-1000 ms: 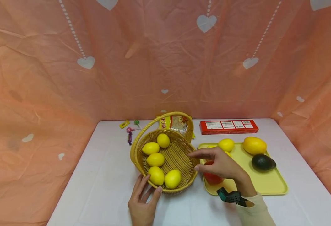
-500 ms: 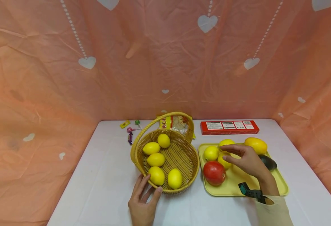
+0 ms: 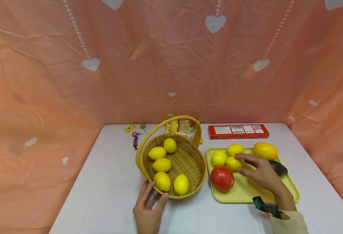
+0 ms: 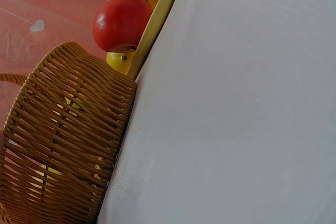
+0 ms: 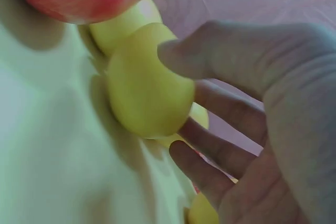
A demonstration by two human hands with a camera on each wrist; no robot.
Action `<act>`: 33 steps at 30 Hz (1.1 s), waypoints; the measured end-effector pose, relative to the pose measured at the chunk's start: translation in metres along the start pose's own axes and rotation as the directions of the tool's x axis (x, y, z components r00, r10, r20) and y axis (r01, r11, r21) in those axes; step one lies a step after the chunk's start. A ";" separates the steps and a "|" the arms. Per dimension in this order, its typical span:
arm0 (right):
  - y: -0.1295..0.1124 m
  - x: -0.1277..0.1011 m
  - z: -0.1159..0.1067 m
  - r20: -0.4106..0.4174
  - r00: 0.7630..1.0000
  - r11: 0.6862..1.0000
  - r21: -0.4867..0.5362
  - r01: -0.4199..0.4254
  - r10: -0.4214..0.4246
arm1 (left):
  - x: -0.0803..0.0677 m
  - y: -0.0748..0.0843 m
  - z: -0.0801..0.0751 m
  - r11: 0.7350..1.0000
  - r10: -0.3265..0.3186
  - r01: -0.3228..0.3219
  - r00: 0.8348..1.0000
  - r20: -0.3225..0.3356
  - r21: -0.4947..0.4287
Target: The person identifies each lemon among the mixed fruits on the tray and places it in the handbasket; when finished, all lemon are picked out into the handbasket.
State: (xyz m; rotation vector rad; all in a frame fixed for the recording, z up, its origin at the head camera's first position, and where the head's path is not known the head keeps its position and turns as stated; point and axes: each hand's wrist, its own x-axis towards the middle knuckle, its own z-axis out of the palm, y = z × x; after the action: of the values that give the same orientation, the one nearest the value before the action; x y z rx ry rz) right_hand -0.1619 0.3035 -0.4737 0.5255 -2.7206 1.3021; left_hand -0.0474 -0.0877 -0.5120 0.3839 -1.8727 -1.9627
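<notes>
A brown wicker basket (image 3: 189,191) with an arched handle holds several lemons (image 3: 161,165). My left hand (image 3: 148,208) rests against its near-left side, fingers and thumb spread along the rim. In the left wrist view the basket's woven wall (image 4: 68,135) fills the left side. Over the yellow tray (image 3: 259,195) at the right, my right hand (image 3: 263,172) has thumb and fingers parted at the right end of a lemon (image 3: 233,163). In the right wrist view the thumb overlaps that lemon (image 5: 147,87) and the other fingers lie behind it.
The tray also carries a red fruit (image 3: 222,179), two more lemons, a yellow mango-like fruit (image 3: 265,150) and a dark avocado (image 3: 278,168). Behind stand a red box (image 3: 238,131) and a food packet (image 3: 186,128); wrapped candies (image 3: 135,142) lie back left.
My right hand has moved from the basket's right rim over to the tray and settled beside a lemon. One lemon in the basket has turned slightly. The left hand stays put.
</notes>
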 end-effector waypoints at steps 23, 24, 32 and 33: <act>-0.010 -0.017 -0.006 0.001 0.988 0.988 -0.013 -0.154 0.154 | -0.001 0.003 0.000 1.000 -0.022 0.022 1.000 0.012 0.011; -0.012 -0.017 -0.008 -0.002 0.989 0.989 -0.009 -0.146 0.146 | -0.001 0.002 0.000 1.000 -0.023 0.023 1.000 0.011 0.011; -0.034 -0.021 -0.017 0.006 0.999 0.995 0.085 -0.053 0.052 | -0.001 0.002 -0.001 0.999 -0.030 0.030 0.999 0.011 0.023; -0.036 -0.021 -0.017 0.012 1.000 0.994 0.107 -0.029 0.028 | -0.001 0.003 -0.001 0.999 -0.033 0.032 0.999 0.010 0.024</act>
State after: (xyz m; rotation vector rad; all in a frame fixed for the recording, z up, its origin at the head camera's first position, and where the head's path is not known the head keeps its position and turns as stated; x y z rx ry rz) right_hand -0.1311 0.3009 -0.4406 0.5058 -2.6871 1.4631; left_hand -0.0460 -0.0878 -0.5095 0.4141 -1.9091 -1.9692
